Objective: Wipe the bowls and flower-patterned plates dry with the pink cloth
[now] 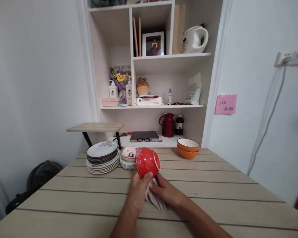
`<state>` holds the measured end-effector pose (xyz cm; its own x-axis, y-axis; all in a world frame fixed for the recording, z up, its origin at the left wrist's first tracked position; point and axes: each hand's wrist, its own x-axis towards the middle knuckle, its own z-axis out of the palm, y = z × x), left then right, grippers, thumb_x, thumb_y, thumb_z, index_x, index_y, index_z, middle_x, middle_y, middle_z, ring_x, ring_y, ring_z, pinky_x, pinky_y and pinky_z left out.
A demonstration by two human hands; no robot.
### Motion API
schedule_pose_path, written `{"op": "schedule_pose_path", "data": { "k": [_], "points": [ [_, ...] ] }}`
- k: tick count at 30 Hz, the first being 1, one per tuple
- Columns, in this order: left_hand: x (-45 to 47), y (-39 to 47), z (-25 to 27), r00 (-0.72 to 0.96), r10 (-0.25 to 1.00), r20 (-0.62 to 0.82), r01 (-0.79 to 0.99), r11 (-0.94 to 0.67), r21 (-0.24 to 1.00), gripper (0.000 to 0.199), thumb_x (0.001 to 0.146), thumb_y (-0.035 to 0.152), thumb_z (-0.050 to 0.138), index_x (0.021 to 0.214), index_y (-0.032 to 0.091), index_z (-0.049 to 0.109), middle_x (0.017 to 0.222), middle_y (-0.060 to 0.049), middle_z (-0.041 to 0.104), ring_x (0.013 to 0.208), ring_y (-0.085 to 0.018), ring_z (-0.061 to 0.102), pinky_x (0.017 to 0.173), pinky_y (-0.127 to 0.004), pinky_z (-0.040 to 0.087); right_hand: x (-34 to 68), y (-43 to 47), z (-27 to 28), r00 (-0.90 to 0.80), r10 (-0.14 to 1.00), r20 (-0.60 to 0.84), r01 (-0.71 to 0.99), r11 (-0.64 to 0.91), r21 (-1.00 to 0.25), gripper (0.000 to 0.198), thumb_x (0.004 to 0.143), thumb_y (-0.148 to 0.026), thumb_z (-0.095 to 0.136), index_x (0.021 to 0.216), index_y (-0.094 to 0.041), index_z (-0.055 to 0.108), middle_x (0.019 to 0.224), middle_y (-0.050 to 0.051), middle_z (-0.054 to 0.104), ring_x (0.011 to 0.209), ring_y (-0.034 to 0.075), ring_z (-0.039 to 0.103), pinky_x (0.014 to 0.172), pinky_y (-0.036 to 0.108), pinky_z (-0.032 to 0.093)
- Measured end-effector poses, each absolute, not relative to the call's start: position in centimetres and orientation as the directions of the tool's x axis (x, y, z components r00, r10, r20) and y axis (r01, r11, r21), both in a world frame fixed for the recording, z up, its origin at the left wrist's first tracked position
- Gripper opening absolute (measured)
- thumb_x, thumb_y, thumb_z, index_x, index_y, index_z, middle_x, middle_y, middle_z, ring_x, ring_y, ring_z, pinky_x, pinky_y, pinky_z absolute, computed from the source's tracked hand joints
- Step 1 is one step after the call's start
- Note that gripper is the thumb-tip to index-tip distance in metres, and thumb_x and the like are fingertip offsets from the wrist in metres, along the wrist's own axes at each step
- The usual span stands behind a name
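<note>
My left hand (138, 191) grips a red bowl (147, 162) from below and holds it tilted on its side above the table, its mouth facing right. My right hand (167, 191) is closed on a pale cloth (155, 199) just under the bowl, right beside the left hand. Both hands are over the middle of the wooden slatted table (213, 198).
A stack of plates (102, 156) and a stack of small dishes (128, 158) stand behind the bowl at the left. Two stacked orange bowls (188, 147) sit at the back right. A shelf unit (154, 59) with bottles, a red jug (168, 125) and a frame rises behind the table.
</note>
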<state>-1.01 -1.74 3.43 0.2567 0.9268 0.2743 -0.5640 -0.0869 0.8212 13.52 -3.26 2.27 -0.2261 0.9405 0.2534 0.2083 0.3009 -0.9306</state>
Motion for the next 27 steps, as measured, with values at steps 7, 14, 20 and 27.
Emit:
{"op": "schedule_pose_path", "data": {
  "k": [7, 14, 20, 27],
  "points": [
    [-0.4, -1.7, 2.7, 0.208, 0.877, 0.433, -0.091, -0.423, 0.902, 0.014, 0.076, 0.027, 0.071, 0.084, 0.016, 0.075, 0.082, -0.006, 0.075, 0.076, -0.022, 0.067, 0.074, -0.03, 0.052, 16.8, -4.3, 5.9, -0.336, 0.905, 0.263, 0.277, 0.362, -0.89, 0.034, 0.077, -0.047, 0.068, 0.098, -0.021, 0.077, 0.12, 0.01, 0.067, 0.114, 0.032, 0.058, 0.102, 0.045, 0.04],
    [-0.3, -1.1, 2.1, 0.229, 0.616, 0.753, 0.313, -0.78, 0.542, 0.031, 0.08, 0.012, 0.064, 0.105, 0.026, 0.074, 0.105, -0.006, 0.076, 0.106, -0.027, 0.067, 0.102, -0.046, 0.047, 14.6, -3.9, 5.1, 0.009, 0.979, 0.204, -0.199, 0.202, -0.959, 0.072, 0.069, -0.033, 0.078, 0.135, -0.025, 0.051, 0.089, 0.004, 0.075, 0.092, 0.026, 0.067, 0.093, 0.043, 0.045],
    [-0.8, -1.1, 2.2, 0.343, 0.503, 0.793, 0.386, -0.845, 0.369, 0.049, 0.083, 0.008, 0.057, 0.126, 0.031, 0.064, 0.113, -0.006, 0.074, 0.102, -0.026, 0.069, 0.104, -0.051, 0.044, 13.6, -5.4, 5.8, -0.079, 0.964, 0.252, -0.45, 0.191, -0.872, 0.097, 0.074, -0.051, 0.076, 0.152, -0.032, 0.022, 0.121, 0.008, 0.068, 0.118, 0.024, 0.06, 0.11, 0.047, 0.035],
    [0.0, -1.2, 2.3, 0.437, 0.5, 0.748, 0.273, -0.866, 0.419, 0.046, 0.084, 0.011, 0.058, 0.123, 0.033, 0.066, 0.119, -0.004, 0.072, 0.109, -0.025, 0.064, 0.108, -0.045, 0.037, 10.5, -5.9, 5.6, 0.19, 0.952, 0.24, -0.467, 0.303, -0.831, 0.087, 0.069, -0.024, 0.078, 0.144, -0.033, 0.037, 0.115, 0.003, 0.069, 0.107, 0.021, 0.062, 0.102, 0.038, 0.043]
  ]
}}
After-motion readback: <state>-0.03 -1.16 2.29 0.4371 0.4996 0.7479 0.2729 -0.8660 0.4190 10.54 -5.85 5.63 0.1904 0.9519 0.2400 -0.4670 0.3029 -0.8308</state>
